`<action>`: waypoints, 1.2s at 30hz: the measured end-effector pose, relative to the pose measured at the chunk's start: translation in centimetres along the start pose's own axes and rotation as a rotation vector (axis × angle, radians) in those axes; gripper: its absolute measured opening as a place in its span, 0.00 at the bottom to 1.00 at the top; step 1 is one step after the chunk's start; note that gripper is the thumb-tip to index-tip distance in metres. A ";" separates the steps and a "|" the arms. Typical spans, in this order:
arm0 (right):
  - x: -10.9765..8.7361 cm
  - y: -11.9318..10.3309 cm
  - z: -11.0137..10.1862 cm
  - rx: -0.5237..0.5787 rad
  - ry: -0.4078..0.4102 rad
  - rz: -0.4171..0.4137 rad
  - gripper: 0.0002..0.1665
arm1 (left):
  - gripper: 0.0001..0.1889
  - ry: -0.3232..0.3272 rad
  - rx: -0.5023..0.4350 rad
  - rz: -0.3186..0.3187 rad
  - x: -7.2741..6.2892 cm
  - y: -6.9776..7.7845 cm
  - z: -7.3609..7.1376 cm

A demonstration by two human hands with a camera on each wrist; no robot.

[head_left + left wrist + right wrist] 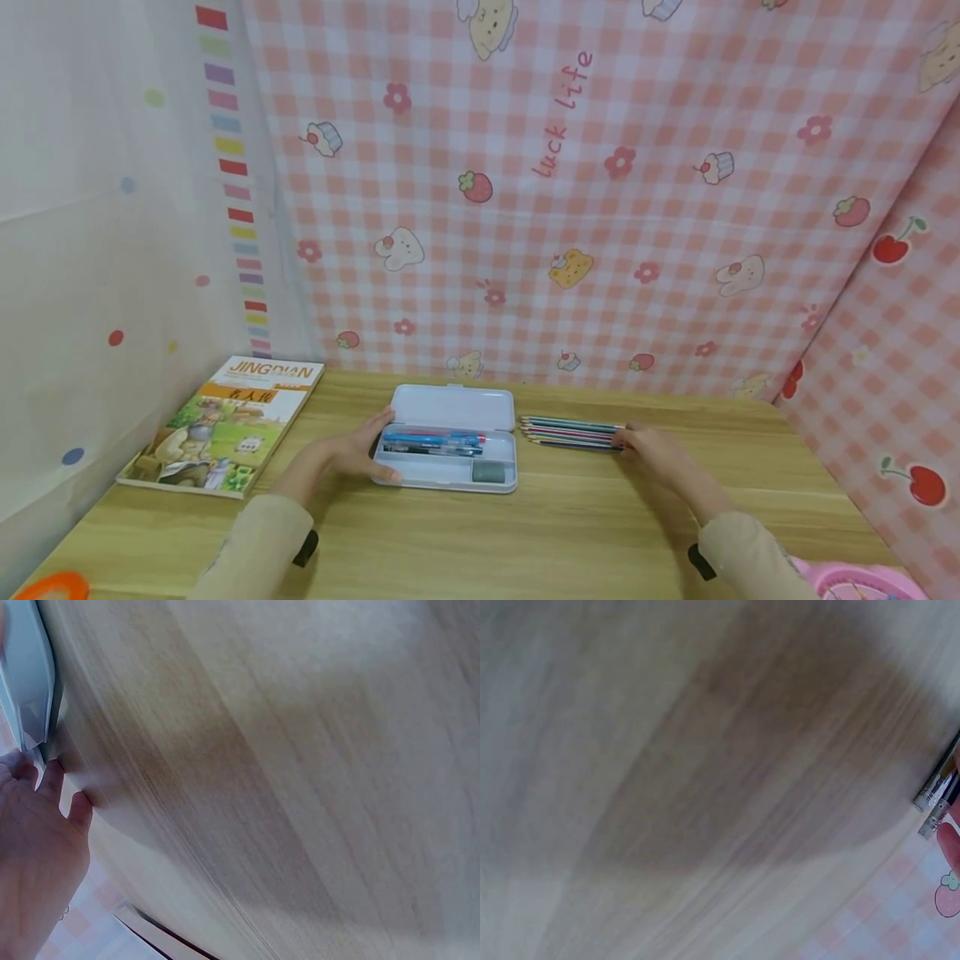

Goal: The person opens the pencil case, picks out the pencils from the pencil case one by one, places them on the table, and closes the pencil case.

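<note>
A pale pencil case (452, 482) lies with its lid (453, 407) folded back on the wooden table. Inside are several blue, red and black pens (433, 439) and a dark green eraser-like block (488, 472). My left hand (347, 450) rests at the case's left end, fingers spread, thumb along the front corner. In the left wrist view its fingertips touch beside the case (28, 671). To the right lies a row of several coloured pencils (566, 433), tips toward the case. My right hand (651, 450) pinches their blunt ends, whose metal ferrules (934, 817) show in the right wrist view.
A book (225, 425) with a green and orange cover lies at the left. An orange ring-shaped object (56, 586) is cut off at the lower left, and a pink container (862, 577) at the lower right. Checked cloth (585, 208) hangs behind the table.
</note>
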State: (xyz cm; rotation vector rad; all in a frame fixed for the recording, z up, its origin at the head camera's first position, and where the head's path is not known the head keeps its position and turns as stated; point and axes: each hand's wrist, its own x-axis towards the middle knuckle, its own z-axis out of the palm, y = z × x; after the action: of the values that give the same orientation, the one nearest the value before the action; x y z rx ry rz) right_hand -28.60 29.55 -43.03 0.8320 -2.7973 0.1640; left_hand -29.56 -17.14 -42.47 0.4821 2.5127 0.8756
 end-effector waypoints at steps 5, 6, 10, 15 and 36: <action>0.0 0.1 0.4 -0.009 0.043 -0.007 0.07 | 0.59 -0.003 0.007 0.002 0.0 0.1 -0.1; 0.0 0.1 0.4 -0.010 0.048 -0.005 0.07 | 0.59 -0.005 0.009 0.000 0.0 0.1 -0.1; -0.2 0.0 0.5 -0.005 0.079 -0.011 0.06 | 0.59 -0.011 0.010 -0.006 0.0 0.2 -0.1; -0.2 0.0 0.6 -0.020 0.108 -0.037 0.06 | 0.60 -0.017 0.025 0.000 0.0 0.2 -0.1; 2.0 -2.9 0.3 0.014 0.010 0.103 0.05 | 0.60 -0.008 0.018 -0.003 0.1 0.0 0.0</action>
State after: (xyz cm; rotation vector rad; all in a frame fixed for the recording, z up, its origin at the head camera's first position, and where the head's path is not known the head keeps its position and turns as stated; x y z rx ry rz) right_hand -28.65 26.07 -42.70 0.6885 -2.8344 0.2044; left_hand -29.66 -17.10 -42.48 0.4864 2.5152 0.8485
